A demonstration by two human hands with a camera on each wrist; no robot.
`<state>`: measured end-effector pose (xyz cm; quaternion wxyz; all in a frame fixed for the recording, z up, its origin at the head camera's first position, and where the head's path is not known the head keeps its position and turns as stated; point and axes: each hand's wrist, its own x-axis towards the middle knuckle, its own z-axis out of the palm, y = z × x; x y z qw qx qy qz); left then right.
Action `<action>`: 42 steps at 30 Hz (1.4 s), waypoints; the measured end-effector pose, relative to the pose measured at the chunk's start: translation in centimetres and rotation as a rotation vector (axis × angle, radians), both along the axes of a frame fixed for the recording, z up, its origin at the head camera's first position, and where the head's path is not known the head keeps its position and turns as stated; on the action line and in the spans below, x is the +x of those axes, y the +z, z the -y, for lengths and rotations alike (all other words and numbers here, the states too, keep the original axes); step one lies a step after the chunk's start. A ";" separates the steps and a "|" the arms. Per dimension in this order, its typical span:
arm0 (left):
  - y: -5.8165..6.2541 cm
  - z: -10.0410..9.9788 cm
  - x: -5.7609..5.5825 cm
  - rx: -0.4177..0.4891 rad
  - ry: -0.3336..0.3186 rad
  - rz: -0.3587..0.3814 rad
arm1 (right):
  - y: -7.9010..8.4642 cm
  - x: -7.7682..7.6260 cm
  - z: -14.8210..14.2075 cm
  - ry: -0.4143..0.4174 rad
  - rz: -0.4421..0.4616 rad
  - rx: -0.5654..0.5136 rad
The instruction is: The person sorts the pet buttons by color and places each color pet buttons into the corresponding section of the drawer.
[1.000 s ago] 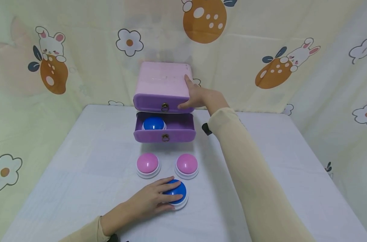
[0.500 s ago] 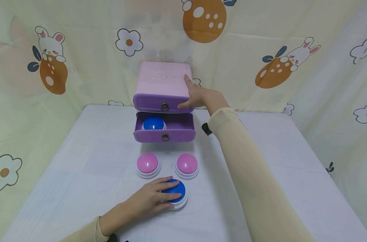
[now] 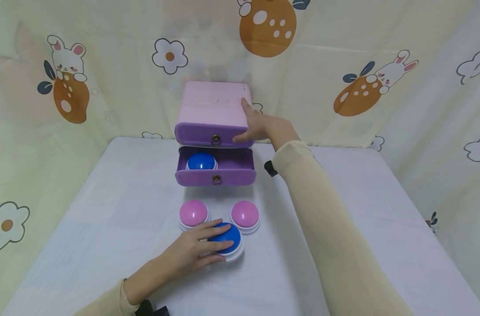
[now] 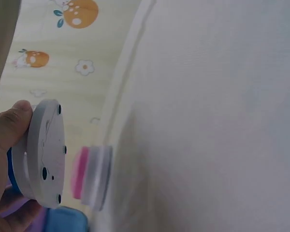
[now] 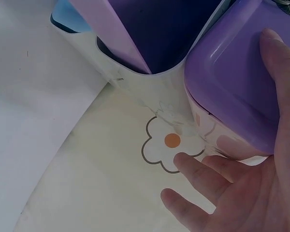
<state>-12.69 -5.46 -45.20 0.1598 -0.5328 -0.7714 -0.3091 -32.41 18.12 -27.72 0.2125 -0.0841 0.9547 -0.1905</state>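
My left hand grips a blue dome push button with a white base, above the table. Its screwed underside shows in the left wrist view. Behind it stand two pink push buttons, one left and one right. A pink and purple drawer box stands at the back. Its pulled-out drawer holds another blue push button on the left side. My right hand rests on the box's upper right side, thumb against the purple upper drawer front, other fingers extended.
The white-covered table ends at a back edge near a printed curtain. Small ring pulls hang on the upper drawer and the lower drawer. A light blue part shows below the pulled-out drawer in the right wrist view.
My left hand has raised the blue push button and carried it slightly forward and left, toward the pink ones. The right hand and the drawer box have stayed in place.
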 end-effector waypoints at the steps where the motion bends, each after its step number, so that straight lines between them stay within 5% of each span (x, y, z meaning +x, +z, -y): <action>1: 0.4 0.0 -0.1 0.003 0.010 0.007 | 0.0 0.0 0.0 0.001 -0.002 0.005; 12: 4.4 0.4 -1.8 0.129 0.093 0.056 | -0.1 -0.3 -0.3 0.009 -0.008 0.056; 21: 6.5 0.2 -3.5 0.220 0.150 0.062 | -0.1 0.1 -0.1 -0.038 0.010 0.046; 32: 7.5 -1.6 -5.6 0.383 0.247 0.039 | -0.1 0.4 -0.1 -0.025 0.004 0.030; 42: 6.9 -4.2 -8.4 0.652 0.306 0.005 | 0.0 0.2 -0.3 0.001 0.003 0.018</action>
